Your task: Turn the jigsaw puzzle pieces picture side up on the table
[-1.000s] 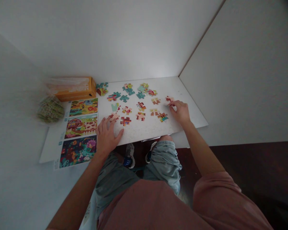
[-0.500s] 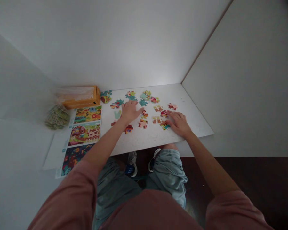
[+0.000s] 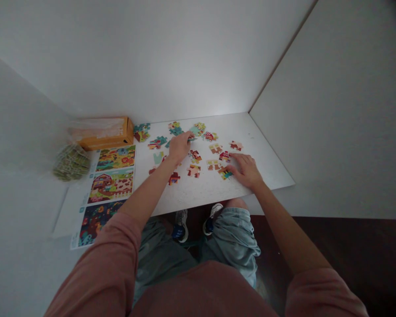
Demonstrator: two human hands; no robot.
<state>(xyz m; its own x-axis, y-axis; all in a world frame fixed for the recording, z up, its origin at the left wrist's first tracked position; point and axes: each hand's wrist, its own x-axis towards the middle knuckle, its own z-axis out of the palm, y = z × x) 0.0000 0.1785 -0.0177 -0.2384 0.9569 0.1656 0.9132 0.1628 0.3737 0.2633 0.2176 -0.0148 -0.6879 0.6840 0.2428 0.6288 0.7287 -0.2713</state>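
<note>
My left hand (image 3: 180, 147) is over the middle of the white table, fingertips pinched on a teal puzzle piece (image 3: 192, 139) seen nearly edge-on. Close beyond its fingertips is a green and yellow puzzle piece (image 3: 198, 128). My right hand (image 3: 246, 170) rests on the table with fingers apart. Its fingertips are at a red barn puzzle piece (image 3: 224, 156), and its thumb is by a yellow and teal puzzle piece (image 3: 225, 173). Several other pieces lie around, among them a pink one (image 3: 194, 171); my left hand and forearm partly cover some.
A picture sheet (image 3: 111, 186) with three printed scenes lies at the left. Behind it stands an orange box (image 3: 109, 140), with a clear bag of green pieces (image 3: 71, 163) in front. White walls border the table (image 3: 198, 191) at the back and right.
My left hand has closed its fingers on the teal piece beside it and tilted it up off the table. My right hand has stayed in place.
</note>
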